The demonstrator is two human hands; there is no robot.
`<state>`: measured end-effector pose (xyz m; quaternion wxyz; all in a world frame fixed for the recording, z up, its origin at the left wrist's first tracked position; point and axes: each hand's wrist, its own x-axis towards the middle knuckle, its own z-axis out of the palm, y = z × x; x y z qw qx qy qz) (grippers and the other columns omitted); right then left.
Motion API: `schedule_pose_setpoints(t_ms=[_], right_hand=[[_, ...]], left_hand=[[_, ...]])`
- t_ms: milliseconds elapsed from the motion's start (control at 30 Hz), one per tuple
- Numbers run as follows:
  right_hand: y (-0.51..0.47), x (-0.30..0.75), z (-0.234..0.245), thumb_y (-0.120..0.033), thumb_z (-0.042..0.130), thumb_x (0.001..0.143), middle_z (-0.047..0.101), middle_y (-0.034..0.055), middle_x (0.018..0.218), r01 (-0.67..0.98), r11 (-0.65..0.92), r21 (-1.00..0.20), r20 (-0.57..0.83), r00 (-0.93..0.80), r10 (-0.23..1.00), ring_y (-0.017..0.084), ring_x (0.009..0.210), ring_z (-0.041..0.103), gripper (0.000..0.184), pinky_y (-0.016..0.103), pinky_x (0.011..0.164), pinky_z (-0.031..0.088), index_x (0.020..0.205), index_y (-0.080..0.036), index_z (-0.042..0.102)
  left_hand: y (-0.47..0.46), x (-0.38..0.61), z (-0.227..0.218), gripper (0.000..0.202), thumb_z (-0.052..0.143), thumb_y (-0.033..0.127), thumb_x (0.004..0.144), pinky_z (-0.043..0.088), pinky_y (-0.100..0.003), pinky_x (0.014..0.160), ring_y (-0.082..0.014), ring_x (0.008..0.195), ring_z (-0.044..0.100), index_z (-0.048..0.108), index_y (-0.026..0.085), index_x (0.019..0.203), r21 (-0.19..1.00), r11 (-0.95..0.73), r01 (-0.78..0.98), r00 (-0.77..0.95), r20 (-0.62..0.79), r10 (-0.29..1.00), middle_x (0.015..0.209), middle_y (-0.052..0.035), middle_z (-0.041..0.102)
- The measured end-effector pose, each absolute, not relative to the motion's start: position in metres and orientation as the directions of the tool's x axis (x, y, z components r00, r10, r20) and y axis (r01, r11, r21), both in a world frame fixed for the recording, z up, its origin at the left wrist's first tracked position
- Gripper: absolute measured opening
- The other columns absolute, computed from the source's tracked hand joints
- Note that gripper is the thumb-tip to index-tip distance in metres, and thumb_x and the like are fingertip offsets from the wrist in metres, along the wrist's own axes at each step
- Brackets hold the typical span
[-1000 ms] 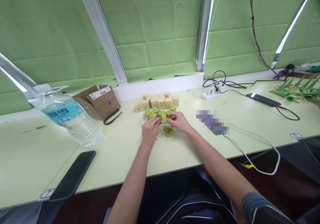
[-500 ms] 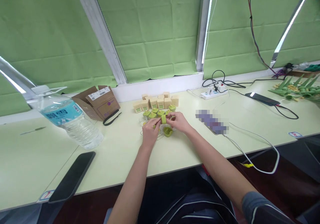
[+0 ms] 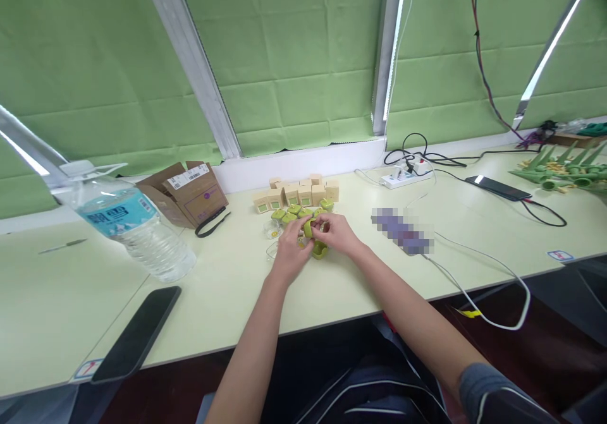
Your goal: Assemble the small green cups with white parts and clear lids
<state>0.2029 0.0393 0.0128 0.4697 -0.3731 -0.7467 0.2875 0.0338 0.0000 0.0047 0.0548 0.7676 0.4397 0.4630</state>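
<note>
Between my two hands is a small green plastic case part (image 3: pixel 308 229), open-sided and rounded. My left hand (image 3: pixel 290 251) closes its fingers on the part from the left, and my right hand (image 3: pixel 339 234) pinches it from the right. Just below my fingers, a green cup-like shell (image 3: pixel 320 251) sits on the table, partly covered by my left hand. Several green cases (image 3: pixel 293 210) lie behind my hands. A small clear piece with a yellow spot (image 3: pixel 273 229) lies to the left, with a thin pale loop near it.
Several small tan boxes (image 3: pixel 291 195) stand in rows behind the green cases. At left are an open carton (image 3: pixel 202 199), a large water bottle (image 3: pixel 142 225) and a dark phone (image 3: pixel 137 335). A pixelated phone (image 3: pixel 402 231), white cable and power strip (image 3: pixel 406 176) lie right.
My left hand has shifted slightly right and turned over the green part, now covering some of the shell below. The part has tilted. My right hand stays nearly in place.
</note>
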Motion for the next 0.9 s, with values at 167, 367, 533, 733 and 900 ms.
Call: schedule_pose_setpoints(t_ms=[167, 367, 533, 733, 900], right_hand=[[0.0377, 0.2019, 0.014, -0.027, 0.065, 0.079, 0.069, -0.0006, 0.075, 0.299, 0.578, -0.759, 0.503, -0.294, 0.813, 0.01, 0.056, 0.053, 0.009, 0.022, 0.057, 0.042, 0.078, -0.018, 0.067], [0.0373, 0.2024, 0.0148, -0.027, 0.066, 0.08, 0.07, -0.0003, 0.076, 0.309, 0.589, -0.747, 0.512, -0.298, 0.806, 0.01, 0.058, 0.054, 0.009, 0.023, 0.059, 0.043, 0.078, -0.018, 0.068], [0.0368, 0.2026, 0.0151, -0.029, 0.065, 0.081, 0.069, -0.0009, 0.075, 0.294, 0.592, -0.75, 0.515, -0.302, 0.802, 0.01, 0.056, 0.053, 0.011, 0.022, 0.058, 0.042, 0.079, -0.019, 0.068], [0.036, 0.2038, 0.016, -0.028, 0.066, 0.08, 0.068, -0.001, 0.075, 0.301, 0.581, -0.756, 0.508, -0.288, 0.811, 0.009, 0.056, 0.052, 0.01, 0.022, 0.057, 0.041, 0.08, -0.018, 0.069], [0.0358, 0.2047, 0.0171, -0.028, 0.066, 0.081, 0.068, -0.001, 0.074, 0.297, 0.581, -0.758, 0.508, -0.289, 0.811, 0.009, 0.055, 0.051, 0.01, 0.022, 0.056, 0.04, 0.08, -0.018, 0.069]], left_hand=[[-0.0006, 0.0342, 0.0058, 0.051, 0.068, 0.012, 0.081, 0.057, -0.036, 0.094, -0.0214, 0.111, 0.065, 0.061, 0.026, 0.13, 0.49, -0.602, 0.63, 0.174, 0.667, 0.724, 0.121, -0.0067, 0.067], [-0.0014, 0.0351, 0.0061, 0.049, 0.067, 0.011, 0.081, 0.056, -0.036, 0.094, -0.0205, 0.107, 0.065, 0.061, 0.025, 0.128, 0.493, -0.601, 0.629, 0.162, 0.673, 0.721, 0.12, -0.0062, 0.066], [-0.0025, 0.0358, 0.0069, 0.051, 0.067, 0.01, 0.08, 0.057, -0.036, 0.093, -0.0203, 0.106, 0.065, 0.061, 0.025, 0.128, 0.489, -0.604, 0.629, 0.16, 0.679, 0.717, 0.118, -0.0058, 0.067], [-0.0032, 0.0365, 0.0082, 0.05, 0.068, 0.01, 0.081, 0.057, -0.036, 0.092, -0.0202, 0.104, 0.066, 0.06, 0.025, 0.128, 0.496, -0.595, 0.633, 0.147, 0.677, 0.721, 0.117, -0.0062, 0.067], [-0.0029, 0.0361, 0.0077, 0.051, 0.068, 0.009, 0.08, 0.057, -0.035, 0.091, -0.0193, 0.103, 0.066, 0.061, 0.026, 0.128, 0.491, -0.596, 0.635, 0.144, 0.682, 0.717, 0.117, -0.0055, 0.067]])
